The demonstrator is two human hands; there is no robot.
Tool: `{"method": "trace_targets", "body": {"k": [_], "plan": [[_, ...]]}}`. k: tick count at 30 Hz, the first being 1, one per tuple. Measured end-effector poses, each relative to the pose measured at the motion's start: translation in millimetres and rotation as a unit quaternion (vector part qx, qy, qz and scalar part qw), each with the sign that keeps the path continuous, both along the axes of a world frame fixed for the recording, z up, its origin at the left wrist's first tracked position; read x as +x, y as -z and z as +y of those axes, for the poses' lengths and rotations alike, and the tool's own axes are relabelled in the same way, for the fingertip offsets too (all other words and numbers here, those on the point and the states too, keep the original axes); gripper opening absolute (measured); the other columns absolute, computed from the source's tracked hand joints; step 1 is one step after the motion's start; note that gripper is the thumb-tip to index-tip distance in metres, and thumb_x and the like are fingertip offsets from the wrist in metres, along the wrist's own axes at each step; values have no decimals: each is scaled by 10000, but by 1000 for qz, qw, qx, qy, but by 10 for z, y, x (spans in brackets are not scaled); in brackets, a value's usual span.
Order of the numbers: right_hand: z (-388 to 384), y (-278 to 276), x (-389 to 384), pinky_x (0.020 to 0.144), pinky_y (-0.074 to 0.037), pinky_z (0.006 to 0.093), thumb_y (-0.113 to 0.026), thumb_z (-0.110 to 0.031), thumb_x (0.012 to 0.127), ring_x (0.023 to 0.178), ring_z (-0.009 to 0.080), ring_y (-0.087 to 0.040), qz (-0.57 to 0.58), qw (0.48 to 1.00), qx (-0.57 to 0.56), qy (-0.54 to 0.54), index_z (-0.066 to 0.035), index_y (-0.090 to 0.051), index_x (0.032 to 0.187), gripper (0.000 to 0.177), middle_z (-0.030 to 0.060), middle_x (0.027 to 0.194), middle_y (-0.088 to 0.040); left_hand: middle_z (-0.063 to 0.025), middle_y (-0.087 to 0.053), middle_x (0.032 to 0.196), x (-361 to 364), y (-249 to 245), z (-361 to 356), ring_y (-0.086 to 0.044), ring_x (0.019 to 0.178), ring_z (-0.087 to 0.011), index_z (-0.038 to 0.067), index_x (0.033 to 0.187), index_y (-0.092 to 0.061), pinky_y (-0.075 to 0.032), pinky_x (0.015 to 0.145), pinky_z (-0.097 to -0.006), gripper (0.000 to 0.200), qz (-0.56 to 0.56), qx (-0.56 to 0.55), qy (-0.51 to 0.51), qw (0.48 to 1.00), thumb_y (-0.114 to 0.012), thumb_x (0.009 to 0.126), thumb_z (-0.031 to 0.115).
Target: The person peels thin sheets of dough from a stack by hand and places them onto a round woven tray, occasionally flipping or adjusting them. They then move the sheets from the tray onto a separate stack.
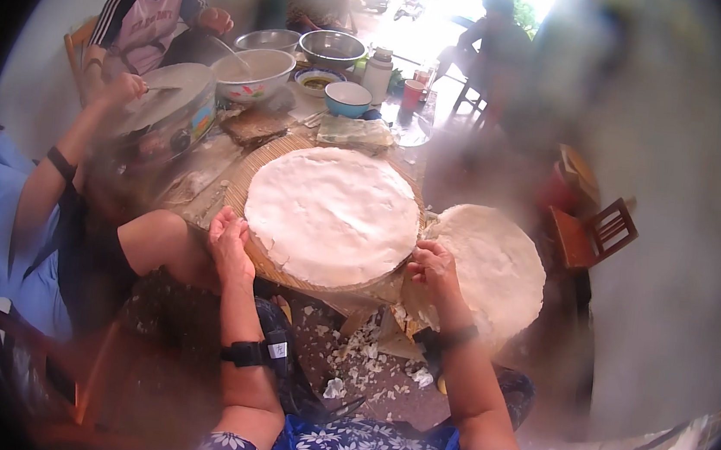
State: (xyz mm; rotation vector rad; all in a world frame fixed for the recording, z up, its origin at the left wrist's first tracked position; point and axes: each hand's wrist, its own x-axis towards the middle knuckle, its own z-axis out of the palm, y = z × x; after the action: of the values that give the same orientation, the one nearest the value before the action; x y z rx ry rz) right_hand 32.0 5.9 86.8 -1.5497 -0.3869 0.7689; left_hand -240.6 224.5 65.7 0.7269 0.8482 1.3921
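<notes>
A large round sheet of white dough (331, 215) lies on a round woven mat (255, 163) in front of me. My left hand (231, 239) is at the mat's lower left edge, fingers curled; whether it pinches anything is too small to tell. At the right edge of the dough is my right hand (433, 264), its fingers bent together near the rim, with what is between them hidden. A second round dough sheet (491, 268) lies to the right, partly behind my right forearm.
Beyond the mat are a floral bowl (253, 76), a blue bowl (347, 99), a thermos (376, 76) and a red cup (412, 95). Co-workers sit at the left, one near a large basin (164, 98). A wooden chair (594, 233) stands right. Scraps litter the floor.
</notes>
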Motion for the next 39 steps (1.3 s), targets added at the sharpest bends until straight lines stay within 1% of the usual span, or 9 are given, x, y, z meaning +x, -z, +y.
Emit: {"method": "trace_targets", "body": {"k": [9,12,15,18,19,24,29,31,39], "plan": [[6,-11,-1,499,-475,224,-579,-126,876,618,92,-589,86,996,39,-4,-74,-550,1055,188,-4,778,-587,-39,-520,966,-41,-1,52,-533,858,-193,113,1103,-511,-461,795,-365,286,-172,-90,40,980,-556,828,47],[15,29,53,491,-481,231,-585,-135,880,625,101,-598,132,988,74,-2,-71,-550,1064,198,-1,774,-589,-56,-543,965,-24,37,90,-545,858,-193,101,1107,-506,-470,783,-362,294,-181,-113,63,975,-551,826,27],[21,8,71,493,-487,238,-584,-142,884,633,110,-604,151,985,85,-15,-72,-547,1037,172,3,772,-584,-67,-566,997,78,-55,-33,-571,887,-205,81,1102,-512,-494,784,-379,296,-121,-107,116,980,-550,817,8],[35,-32,78,507,-496,245,-583,-152,888,644,114,-609,151,985,79,-27,-74,-540,1003,145,10,780,-583,-74,-575,1056,200,-52,-86,-592,932,-220,62,1139,-514,-518,809,-394,360,-129,-92,166,973,-538,793,-31],[44,-68,51,513,-499,249,-581,-174,894,638,122,-604,128,988,84,-28,-80,-537,964,126,14,777,-585,-73,-575,1064,223,-49,-89,-592,946,-223,62,1157,-512,-522,817,-399,395,-133,-84,164,974,-529,778,-46],[213,-124,65,530,-512,280,-577,-192,898,640,145,-596,189,974,122,-8,-87,-540,964,129,36,822,-605,-73,-573,1098,261,-94,-130,-592,991,-224,61,1228,-490,-537,831,-404,541,-136,-92,147,976,-486,712,-101],[438,2,169,597,-530,307,-586,-148,872,703,149,-606,156,978,138,-6,-80,-546,1004,153,46,878,-613,-72,-572,1112,259,-199,-226,-586,1005,-221,66,1245,-484,-533,839,-396,567,-116,-96,161,975,-488,702,-102],[507,-92,95,623,-534,305,-592,-126,855,725,146,-610,122,976,182,-4,-74,-549,1017,175,41,885,-615,-72,-573,1115,271,-159,-192,-584,1008,-222,65,1254,-480,-525,852,-392,570,-118,-89,159,976,-491,708,-99],[473,-507,-61,685,-544,300,-566,-49,838,766,146,-620,69,978,198,14,-43,-543,1027,191,49,922,-619,-76,-572,1130,327,39,-48,-573,1026,-240,62,1255,-485,-489,892,-397,547,-110,-82,125,983,-526,728,-77]]}}
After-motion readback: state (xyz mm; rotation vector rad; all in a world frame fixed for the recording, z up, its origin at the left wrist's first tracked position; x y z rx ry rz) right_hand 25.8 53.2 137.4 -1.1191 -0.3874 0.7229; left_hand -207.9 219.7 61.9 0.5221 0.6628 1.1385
